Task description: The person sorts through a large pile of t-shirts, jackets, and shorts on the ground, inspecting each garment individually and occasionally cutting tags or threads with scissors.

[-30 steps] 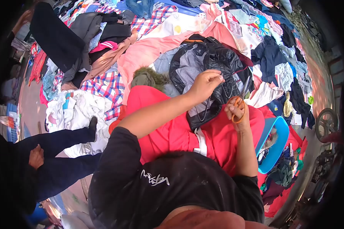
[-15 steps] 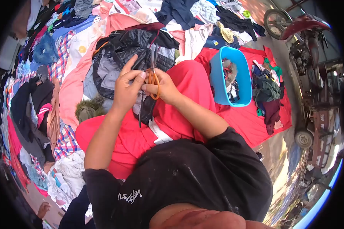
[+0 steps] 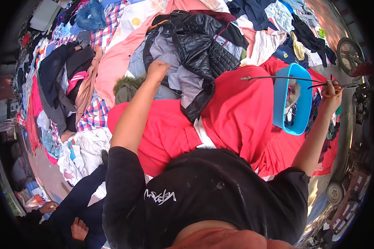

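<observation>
My right hand [image 3: 331, 96] is stretched out to the right, past the blue tub [image 3: 294, 129]. It is closed on orange-handled scissors [image 3: 337, 88], whose blades point right. A thin dark strip [image 3: 274, 77] with a small end piece trails leftward from that hand, over the tub and my red-covered knee. My left hand [image 3: 158, 71] is held with curled fingers over the grey lining of a black quilted jacket [image 3: 195, 41]. What those fingers hold, if anything, is hidden. The jacket lies in front of me, its lower part reaching onto my lap.
Piled clothes [image 3: 66, 83] spread across the ground ahead and left. Fur trim and dark bits lie in the tub, on a red cloth [image 3: 307, 155]. A motorcycle wheel [image 3: 350, 57] stands at right. Another person's hand [image 3: 79, 229] shows at lower left.
My hands have parted: the right swung far right with the scissors and dark strip, while the left stays near the jacket, fingers now curled. The view has shifted, and another person shows more at lower left.
</observation>
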Demonstrator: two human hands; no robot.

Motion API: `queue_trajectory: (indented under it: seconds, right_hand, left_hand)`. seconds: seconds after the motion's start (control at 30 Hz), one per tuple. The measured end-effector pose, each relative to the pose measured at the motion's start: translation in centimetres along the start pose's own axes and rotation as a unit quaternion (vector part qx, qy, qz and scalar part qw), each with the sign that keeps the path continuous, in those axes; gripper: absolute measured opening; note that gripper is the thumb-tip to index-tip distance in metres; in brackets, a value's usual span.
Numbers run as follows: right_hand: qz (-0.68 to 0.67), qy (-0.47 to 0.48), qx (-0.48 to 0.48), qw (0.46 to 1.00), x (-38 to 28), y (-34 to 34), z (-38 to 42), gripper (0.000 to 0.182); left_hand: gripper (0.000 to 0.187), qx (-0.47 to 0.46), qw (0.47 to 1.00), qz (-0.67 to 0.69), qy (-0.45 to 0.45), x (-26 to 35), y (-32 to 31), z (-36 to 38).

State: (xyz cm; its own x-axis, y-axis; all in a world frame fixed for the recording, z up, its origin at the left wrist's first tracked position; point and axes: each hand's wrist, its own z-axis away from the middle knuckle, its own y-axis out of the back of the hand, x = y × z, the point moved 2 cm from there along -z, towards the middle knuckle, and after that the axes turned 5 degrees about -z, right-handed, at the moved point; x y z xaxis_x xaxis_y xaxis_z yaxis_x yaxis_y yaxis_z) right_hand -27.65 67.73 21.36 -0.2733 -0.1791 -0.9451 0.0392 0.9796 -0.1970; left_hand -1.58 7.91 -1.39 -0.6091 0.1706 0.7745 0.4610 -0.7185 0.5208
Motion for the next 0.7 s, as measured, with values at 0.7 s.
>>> queue_trajectory:
  seconds: [0.7]
  right_hand:
    - [0.257, -0.106, 0.042, 0.96, 14.7, 4.9, 4.0, 0.026]
  left_hand:
    - [0.028, 0.062, 0.982, 0.131, 0.117, 1.5, -14.0, 1.6]
